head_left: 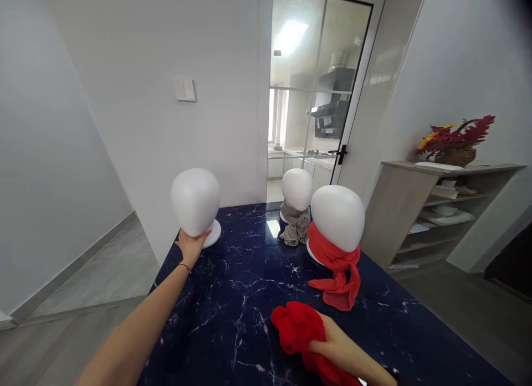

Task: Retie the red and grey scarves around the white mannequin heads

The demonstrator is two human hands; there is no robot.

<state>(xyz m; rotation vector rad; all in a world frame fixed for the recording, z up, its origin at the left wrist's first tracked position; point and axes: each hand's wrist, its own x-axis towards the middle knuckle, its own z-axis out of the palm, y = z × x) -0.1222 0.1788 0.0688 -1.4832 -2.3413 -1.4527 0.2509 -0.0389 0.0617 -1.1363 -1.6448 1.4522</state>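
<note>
My left hand (pixel 193 246) is closed around the neck of a bare white mannequin head (pixel 195 200) at the table's left side. The head's round base (pixel 214 235) shows just right of my fingers. In my right hand (pixel 332 341) is a bunched bright red scarf (pixel 297 328), low over the front of the table. Beyond it, a second white mannequin head (pixel 338 217) wears a coral red scarf (pixel 332 253) knotted at the neck, its ends lying on the tabletop. Farther back, a third head (pixel 297 188) has a grey-brown scarf (pixel 296 225) tied round its neck.
The dark blue marbled table (pixel 245 286) reaches to the wall and a glass door (pixel 311 98). A shelf unit (pixel 409 209) stands at the right, with a basket of red and yellow flowers (pixel 455 142) on top. A light switch (pixel 185 89) is on the wall.
</note>
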